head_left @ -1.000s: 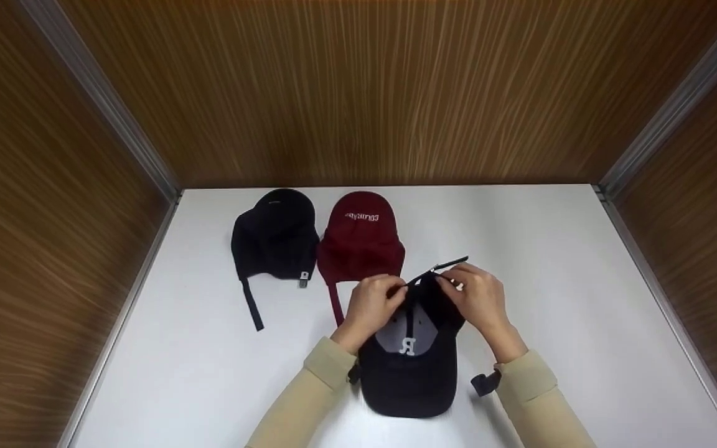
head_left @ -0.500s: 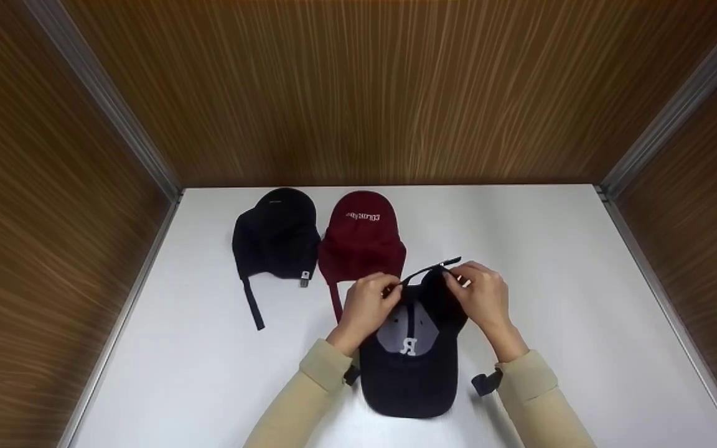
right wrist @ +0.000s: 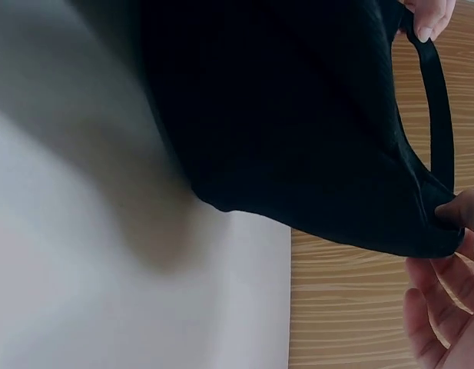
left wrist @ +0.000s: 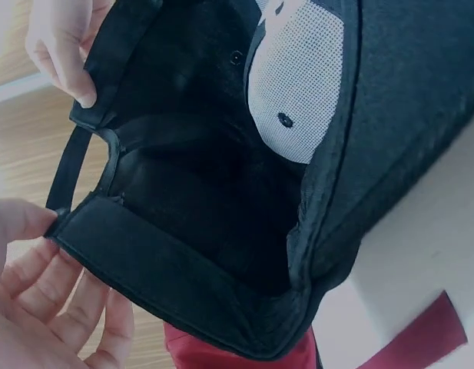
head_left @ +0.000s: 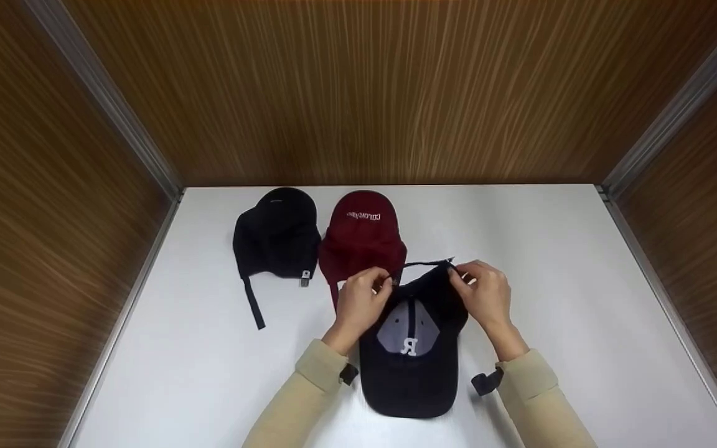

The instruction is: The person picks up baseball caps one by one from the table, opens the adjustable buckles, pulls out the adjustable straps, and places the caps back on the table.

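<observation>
A black baseball cap [head_left: 409, 389] sits upside down on the table, brim toward me, its grey inner panel and a white letter showing. My left hand [head_left: 361, 302] pinches the left corner of its back edge, where the strap [left wrist: 71, 169] meets the cap. With thumb and fingers, my right hand [head_left: 486, 295] grips the opposite back corner. The strap [head_left: 424, 264] spans the back opening between both hands. In the right wrist view, the right thumb [right wrist: 461, 211] presses inside the cap's edge and the other fingers lie outside.
A dark cap [head_left: 277, 239] with its strap hanging loose lies at the back left. Beside it is a maroon cap [head_left: 363, 242] with white lettering, partly behind my left hand. Wood-grain panels [head_left: 358, 93] wall in the white table [head_left: 557, 261].
The strap's free end, which stuck out past my right hand, has drawn back toward the left. My left hand has shifted slightly left, and the back opening is spread wider.
</observation>
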A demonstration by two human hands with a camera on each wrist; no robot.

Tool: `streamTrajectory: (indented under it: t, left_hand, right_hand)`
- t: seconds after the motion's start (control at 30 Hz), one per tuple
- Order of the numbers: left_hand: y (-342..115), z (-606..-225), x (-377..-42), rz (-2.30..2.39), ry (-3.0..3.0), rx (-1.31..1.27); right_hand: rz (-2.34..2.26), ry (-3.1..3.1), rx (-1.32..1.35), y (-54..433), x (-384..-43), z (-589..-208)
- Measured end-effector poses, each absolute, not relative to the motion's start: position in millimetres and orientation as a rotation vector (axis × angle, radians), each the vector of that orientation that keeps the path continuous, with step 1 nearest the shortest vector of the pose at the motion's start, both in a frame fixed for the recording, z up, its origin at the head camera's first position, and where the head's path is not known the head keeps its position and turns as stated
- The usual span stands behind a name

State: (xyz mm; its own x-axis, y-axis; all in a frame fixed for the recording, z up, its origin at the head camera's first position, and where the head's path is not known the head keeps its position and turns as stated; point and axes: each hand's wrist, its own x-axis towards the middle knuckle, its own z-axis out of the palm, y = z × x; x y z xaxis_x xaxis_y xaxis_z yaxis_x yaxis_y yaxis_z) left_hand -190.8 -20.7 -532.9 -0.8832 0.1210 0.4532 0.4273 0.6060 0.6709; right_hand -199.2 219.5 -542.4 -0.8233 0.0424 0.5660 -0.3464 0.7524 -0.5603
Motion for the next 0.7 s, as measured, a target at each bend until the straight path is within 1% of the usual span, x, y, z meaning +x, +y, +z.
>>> streamTrajectory:
  t: [0.17, 0.27, 0.53, 0.7]
  left_hand:
    - [-23, -531, -196, -1.304, -2.46, -0.295]
    - [-25, -530, -198, -1.361, -2.456, -0.256]
    - [-33, -529, -201, -1.44, -2.568, -0.355]
    - [-42, -530, -201, -1.337, -2.686, -0.447]
  right_hand:
    - [0.969, -2.389, 0.213, 219, -198, -541]
    - [0.985, -2.388, 0.222, 220, -198, -541]
    - [1.004, -2.398, 0.258, 220, -198, -543]
    - [1.006, -2.389, 0.26, 221, -198, -544]
